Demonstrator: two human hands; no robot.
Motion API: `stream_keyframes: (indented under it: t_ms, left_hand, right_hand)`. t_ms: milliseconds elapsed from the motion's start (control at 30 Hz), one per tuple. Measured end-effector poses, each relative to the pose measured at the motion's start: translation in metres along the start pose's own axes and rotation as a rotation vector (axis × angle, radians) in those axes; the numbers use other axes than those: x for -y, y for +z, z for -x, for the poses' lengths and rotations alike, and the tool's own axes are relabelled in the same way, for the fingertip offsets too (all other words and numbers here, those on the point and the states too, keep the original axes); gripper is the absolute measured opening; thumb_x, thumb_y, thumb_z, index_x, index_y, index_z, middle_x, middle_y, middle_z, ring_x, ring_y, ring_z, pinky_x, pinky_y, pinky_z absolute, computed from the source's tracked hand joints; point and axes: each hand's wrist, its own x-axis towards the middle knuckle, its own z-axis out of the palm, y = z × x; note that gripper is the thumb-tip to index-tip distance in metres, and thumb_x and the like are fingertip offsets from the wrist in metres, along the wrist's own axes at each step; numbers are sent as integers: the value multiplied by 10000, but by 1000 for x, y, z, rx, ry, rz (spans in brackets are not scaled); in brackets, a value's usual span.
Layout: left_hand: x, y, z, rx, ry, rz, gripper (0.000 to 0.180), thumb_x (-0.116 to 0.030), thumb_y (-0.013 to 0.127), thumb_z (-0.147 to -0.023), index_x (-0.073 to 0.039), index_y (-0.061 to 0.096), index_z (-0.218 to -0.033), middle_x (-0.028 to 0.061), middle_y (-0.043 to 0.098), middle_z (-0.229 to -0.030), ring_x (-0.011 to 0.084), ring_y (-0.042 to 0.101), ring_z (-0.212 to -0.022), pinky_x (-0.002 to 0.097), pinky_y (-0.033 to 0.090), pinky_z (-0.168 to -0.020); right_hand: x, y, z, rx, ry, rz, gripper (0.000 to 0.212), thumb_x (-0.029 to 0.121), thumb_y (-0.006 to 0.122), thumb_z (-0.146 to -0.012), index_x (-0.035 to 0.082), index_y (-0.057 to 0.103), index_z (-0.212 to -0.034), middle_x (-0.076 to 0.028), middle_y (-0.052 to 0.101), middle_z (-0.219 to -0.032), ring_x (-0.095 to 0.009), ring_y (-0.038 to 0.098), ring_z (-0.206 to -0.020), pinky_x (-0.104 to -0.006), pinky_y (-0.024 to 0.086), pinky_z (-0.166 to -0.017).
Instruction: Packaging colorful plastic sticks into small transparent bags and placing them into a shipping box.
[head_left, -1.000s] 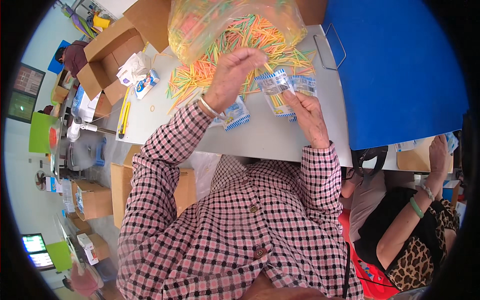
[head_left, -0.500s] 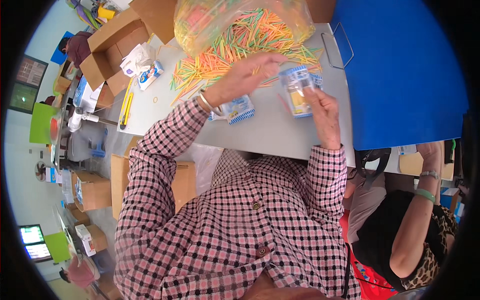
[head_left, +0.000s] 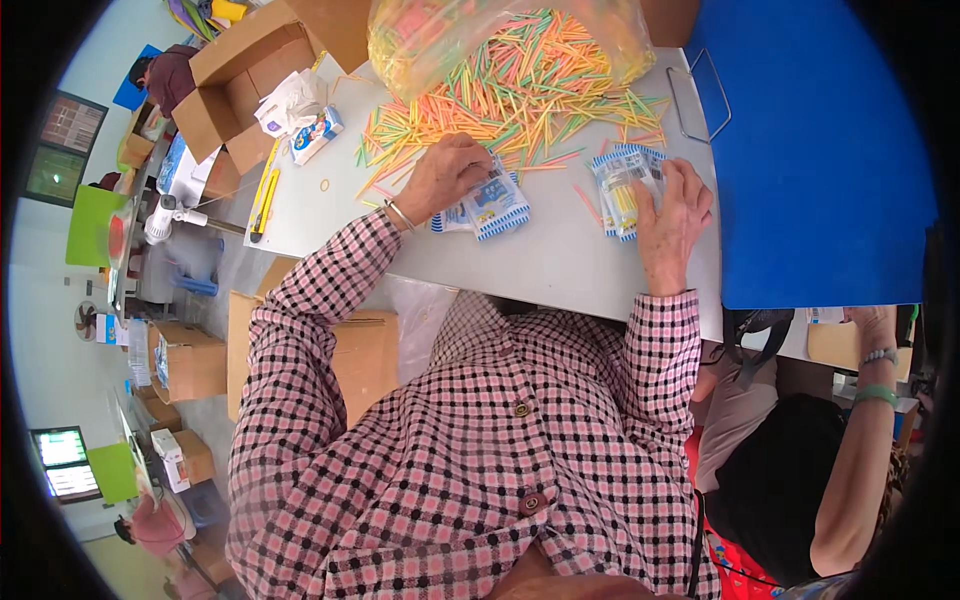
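Small blue-and-white plastic packets lie in two groups on the grey table. My left hand (head_left: 445, 178) is closed, its fingertips curled at the upper edge of the left packets (head_left: 500, 210). Over the right edge of the other packets (head_left: 620, 195), my right hand (head_left: 677, 222) rests with thumb and fingers apart. The top one there is see-through and shows yellow sticks inside. Beyond both hands spreads a large heap of thin sticks (head_left: 530, 90) in pink, yellow, green and orange, spilling from a big clear plastic bag (head_left: 410, 50).
At the left stand an open cardboard box (head_left: 225, 65), a tissue pack (head_left: 317, 135) and a yellow utility knife (head_left: 264, 205). A blue board (head_left: 820, 160) and a wire handle (head_left: 705, 95) border the right side. Another person's arm (head_left: 860, 470) shows at lower right.
My left hand has come down onto the left packets. My right hand has lowered the yellow-stick packet onto the right group, and its fingers have spread.
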Motion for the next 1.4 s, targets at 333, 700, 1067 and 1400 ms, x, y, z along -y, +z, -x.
stream_keyframes:
  t_ms: [333,700,1067,1400]
  left_hand:
    - [-2,4,-3,-101,-120,92,177,-91,675,-743,-9,574,-863,88,583,-812,214,565,-738,313,469,-660]
    - [-34,-19,-18,-351,31,95,106,-37,641,-763,-14,593,-855,84,614,-817,205,582,-752,299,462,-670]
    - [-40,-31,-24,-66,-164,509,184,-112,657,-797,-18,632,-953,17,626,-833,124,574,-784,253,462,-741]
    - [-49,-19,-19,-107,-94,398,146,-114,638,-786,1,640,-875,118,602,-738,202,581,-658,297,458,-627]
  right_hand:
    - [60,25,18,173,-189,-536,239,146,653,-791,-22,576,-942,-135,585,-933,-274,553,-831,-333,449,-733]
    - [81,37,9,333,-43,-784,255,174,638,-820,-40,575,-942,-80,603,-809,-156,548,-692,-272,450,-633]
    - [61,38,8,502,85,-1028,209,86,572,-858,-52,594,-1013,14,575,-755,-24,481,-661,-187,394,-570]
    - [69,28,9,426,64,-942,180,128,606,-850,-47,587,-813,-2,466,-555,-45,371,-526,-233,313,-463]
